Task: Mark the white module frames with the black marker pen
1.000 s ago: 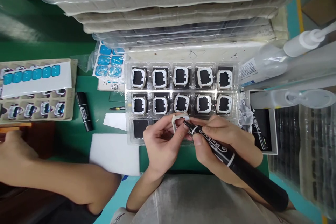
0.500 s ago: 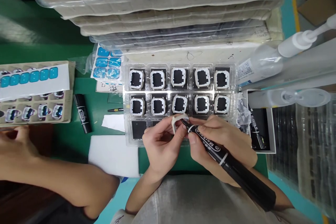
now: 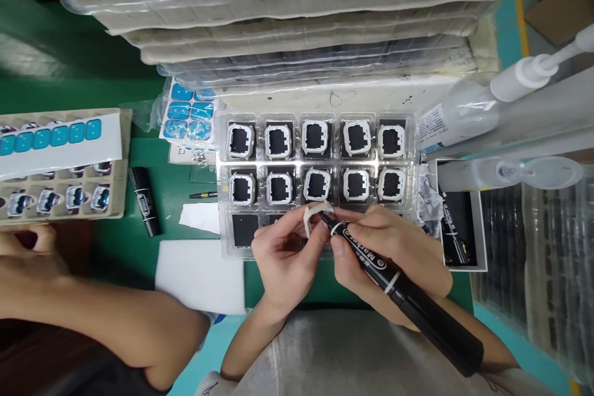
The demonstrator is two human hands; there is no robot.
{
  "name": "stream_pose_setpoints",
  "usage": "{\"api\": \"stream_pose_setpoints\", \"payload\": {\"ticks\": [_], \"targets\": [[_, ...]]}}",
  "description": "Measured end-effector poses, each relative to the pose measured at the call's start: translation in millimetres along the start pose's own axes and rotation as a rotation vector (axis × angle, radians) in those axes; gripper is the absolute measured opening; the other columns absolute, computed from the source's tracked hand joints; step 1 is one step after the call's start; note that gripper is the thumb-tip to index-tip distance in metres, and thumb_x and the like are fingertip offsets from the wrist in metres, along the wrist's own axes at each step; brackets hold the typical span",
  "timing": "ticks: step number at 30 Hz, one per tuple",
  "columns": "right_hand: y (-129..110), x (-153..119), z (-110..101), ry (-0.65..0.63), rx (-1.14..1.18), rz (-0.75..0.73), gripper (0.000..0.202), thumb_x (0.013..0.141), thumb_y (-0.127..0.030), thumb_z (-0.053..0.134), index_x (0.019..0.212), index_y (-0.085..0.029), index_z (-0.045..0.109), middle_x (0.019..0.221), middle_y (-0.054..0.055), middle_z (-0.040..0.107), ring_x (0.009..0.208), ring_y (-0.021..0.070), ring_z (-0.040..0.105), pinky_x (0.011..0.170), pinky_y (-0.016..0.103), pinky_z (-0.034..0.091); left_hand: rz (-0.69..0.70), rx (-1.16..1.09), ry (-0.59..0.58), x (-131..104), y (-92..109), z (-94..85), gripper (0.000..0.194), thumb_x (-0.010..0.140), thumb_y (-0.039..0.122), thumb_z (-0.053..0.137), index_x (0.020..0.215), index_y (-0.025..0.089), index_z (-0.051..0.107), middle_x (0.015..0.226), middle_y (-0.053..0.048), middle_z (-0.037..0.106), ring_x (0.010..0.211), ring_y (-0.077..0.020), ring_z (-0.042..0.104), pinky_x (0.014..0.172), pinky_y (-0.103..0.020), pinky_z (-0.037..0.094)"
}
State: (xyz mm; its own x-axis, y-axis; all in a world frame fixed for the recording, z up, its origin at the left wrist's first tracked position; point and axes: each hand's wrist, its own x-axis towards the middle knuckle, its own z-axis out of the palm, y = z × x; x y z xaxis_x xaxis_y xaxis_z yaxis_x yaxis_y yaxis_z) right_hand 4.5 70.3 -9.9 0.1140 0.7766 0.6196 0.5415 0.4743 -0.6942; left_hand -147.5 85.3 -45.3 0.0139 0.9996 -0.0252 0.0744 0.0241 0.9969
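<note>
My left hand (image 3: 283,257) pinches a small white square frame (image 3: 312,215) just in front of a clear plastic tray (image 3: 223,207). My right hand (image 3: 394,247) grips a black marker (image 3: 408,297) like a pen, its tip touching the frame's inner edge. The tray holds two rows of white frames (image 3: 317,161) around black inserts; its near row shows empty black pockets, partly hidden by my hands.
A co-worker's arm (image 3: 93,315) lies at the left beside a cardboard tray (image 3: 118,198) with blue stickers. A second black marker (image 3: 143,201), white paper (image 3: 199,275), bagged tray stacks (image 3: 297,18) behind, and spray bottles (image 3: 487,105) at right.
The marker has tilted slightly and its tip stays against the frame. The co-worker's hand has shifted a little at the left. The view has drifted slightly.
</note>
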Motion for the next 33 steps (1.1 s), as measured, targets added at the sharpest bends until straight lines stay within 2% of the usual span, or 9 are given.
{"api": "stream_pose_setpoints", "payload": {"ticks": [3,6,12,18,22,24,28,33], "targets": [[0,0,0,0.002,-0.001,0.003,0.020,0.089,-0.006,0.080,0.101,-0.019,0.072,0.083,0.004,0.077,0.077,0.0240,0.082,0.068,0.034,0.075,0.004,-0.001,-0.005,0,-1,-0.2,0.014,0.089,0.026,0.088,0.103,0.023,0.089,0.075,0.000,0.080,0.061,-0.0125,0.068,0.059,-0.021,0.057],[0,2,-1,0.014,0.014,-0.009,0.018,0.089,-0.003,0.079,0.099,-0.016,0.073,0.082,0.005,0.077,0.077,0.0229,0.082,0.069,0.031,0.073,0.006,0.008,-0.005,0,-2,-0.6,0.015,0.088,0.026,0.089,0.103,0.023,0.089,0.074,-0.001,0.079,0.061,-0.0130,0.068,0.060,-0.022,0.058],[-2,1,-3,-0.032,0.034,0.004,0.019,0.088,-0.003,0.080,0.099,-0.015,0.072,0.085,0.006,0.077,0.086,0.0246,0.084,0.074,0.030,0.074,-0.010,0.023,-0.006,1,1,0.1,0.016,0.089,0.031,0.087,0.101,0.020,0.089,0.074,-0.002,0.080,0.061,-0.0143,0.070,0.059,-0.022,0.060],[-3,-4,-1,0.011,0.057,0.056,0.018,0.093,-0.008,0.079,0.105,-0.020,0.073,0.090,0.005,0.079,0.090,0.0237,0.084,0.075,0.034,0.074,-0.046,-0.157,-0.063,4,5,1.1,0.015,0.090,0.024,0.088,0.105,0.022,0.087,0.080,-0.001,0.084,0.061,-0.0131,0.075,0.061,-0.019,0.063],[-6,2,-4,-0.012,0.139,0.063,0.026,0.088,-0.001,0.079,0.106,-0.019,0.072,0.088,0.006,0.078,0.092,0.0255,0.085,0.075,0.035,0.073,-0.131,-0.280,-0.133,3,3,-3.8,0.021,0.093,0.019,0.086,0.112,0.025,0.086,0.088,-0.001,0.086,0.054,-0.0115,0.073,0.055,-0.020,0.062],[-8,5,-5,-0.027,0.165,0.060,0.029,0.086,0.002,0.078,0.106,-0.018,0.072,0.088,0.006,0.078,0.092,0.0262,0.085,0.075,0.035,0.074,-0.170,-0.316,-0.149,2,2,-6.9,0.022,0.093,0.021,0.086,0.115,0.025,0.086,0.090,-0.002,0.086,0.050,-0.0114,0.071,0.051,-0.021,0.061],[-9,6,-3,0.029,0.188,0.028,0.027,0.086,0.002,0.076,0.105,-0.015,0.072,0.087,0.007,0.078,0.088,0.0251,0.085,0.076,0.034,0.075,-0.210,-0.349,-0.170,1,-1,-11.0,0.023,0.095,0.029,0.085,0.117,0.024,0.085,0.087,-0.003,0.085,0.049,-0.0124,0.070,0.049,-0.023,0.061],[-8,4,0,0.031,0.207,-0.002,0.028,0.086,0.002,0.073,0.108,-0.016,0.072,0.086,0.006,0.076,0.083,0.0224,0.082,0.079,0.038,0.077,-0.194,-0.283,-0.154,4,-1,-11.5,0.025,0.091,0.038,0.090,0.110,0.021,0.087,0.089,-0.007,0.085,0.063,-0.0172,0.077,0.056,-0.025,0.065]]}}
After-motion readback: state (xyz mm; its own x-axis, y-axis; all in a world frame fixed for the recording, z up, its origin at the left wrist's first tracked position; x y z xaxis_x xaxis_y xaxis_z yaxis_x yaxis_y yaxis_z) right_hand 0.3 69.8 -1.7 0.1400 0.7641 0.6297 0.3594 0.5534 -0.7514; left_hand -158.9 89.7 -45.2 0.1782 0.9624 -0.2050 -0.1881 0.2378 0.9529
